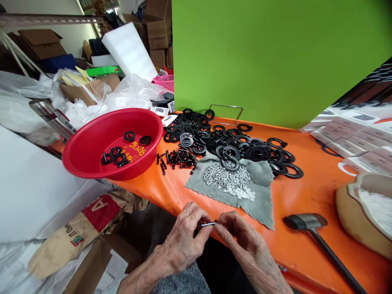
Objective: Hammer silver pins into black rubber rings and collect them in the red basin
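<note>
My left hand [190, 232] is closed in a pinch around a small, thin, shiny black part [206, 224], held above my lap at the table's near edge. My right hand [241, 237] pinches at the right end of that same part; what else its fingertips hold is hidden. Just beyond lies a grey-green cloth [260, 196] bearing a heap of short silvery pins [225, 173] and small white pieces [246, 193]. Left of the cloth is a pile of small black rod-like parts [179, 158]. Many black rings [260, 151] are heaped behind.
A red basin [79, 143] with several black ring parts stands at left. On the orange table [312, 188], a black-headed mallet [306, 221] lies at right, near a tan container [349, 212] with white contents. A green panel [260, 57] rises behind; white boxes [364, 139] are stacked at right.
</note>
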Available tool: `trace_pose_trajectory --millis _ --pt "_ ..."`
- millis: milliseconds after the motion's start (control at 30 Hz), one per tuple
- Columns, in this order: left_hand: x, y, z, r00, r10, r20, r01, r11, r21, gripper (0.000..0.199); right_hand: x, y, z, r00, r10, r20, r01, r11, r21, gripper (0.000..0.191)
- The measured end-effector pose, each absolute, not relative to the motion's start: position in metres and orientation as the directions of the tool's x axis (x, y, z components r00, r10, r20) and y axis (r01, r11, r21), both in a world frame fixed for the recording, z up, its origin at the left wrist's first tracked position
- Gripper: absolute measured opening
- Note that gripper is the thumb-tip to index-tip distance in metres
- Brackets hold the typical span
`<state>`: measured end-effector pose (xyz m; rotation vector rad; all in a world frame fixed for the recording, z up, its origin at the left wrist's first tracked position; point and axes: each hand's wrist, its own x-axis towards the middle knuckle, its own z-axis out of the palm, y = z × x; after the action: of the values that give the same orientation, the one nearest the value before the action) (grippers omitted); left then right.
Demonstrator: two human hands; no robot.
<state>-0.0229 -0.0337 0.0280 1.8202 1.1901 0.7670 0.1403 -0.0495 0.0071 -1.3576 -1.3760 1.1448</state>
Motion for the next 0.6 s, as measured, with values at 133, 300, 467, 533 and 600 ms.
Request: trace_pose_trajectory --millis 133,300,467,533,600 --pt "-0.0229 -0.0328 0.0264 0.366 0.93 0.031 0.413 -0.192 0.89 0.01 0.1417 -0.0486 0.0062 -0.092 0.993 -0.075 0.167 -0.059 -0.984 0.024" --pt "-0.0234 -0.03 0.0248 0.377 0.926 0.019 0.381 -0.173 0.908 0.007 0.1446 -0.0501 0.0098 -0.083 0.98 -0.182 0.078 -0.176 -0.981 0.028" --pt "-0.0235 -0.0284 0.0225 0.396 0.918 0.007 0.343 -0.155 0.927 0.007 0.1457 -0.0501 0.013 -0.097 0.97 -0.222 0.083 -0.214 -0.973 0.033" --pt "-0.0236 -0.0283 0.0229 0.406 0.914 0.009 0.334 -0.158 0.929 0.006 0.1449 -0.0501 0.0125 -0.091 0.965 -0.247 0.052 -0.244 -0.968 0.034" --pt "-0.0241 -0.0283 0.0248 0.418 0.908 0.006 0.333 -0.159 0.929 0.006 0.1442 -0.0509 0.0119 -0.061 0.957 -0.285 -0.018 -0.287 -0.958 0.035"
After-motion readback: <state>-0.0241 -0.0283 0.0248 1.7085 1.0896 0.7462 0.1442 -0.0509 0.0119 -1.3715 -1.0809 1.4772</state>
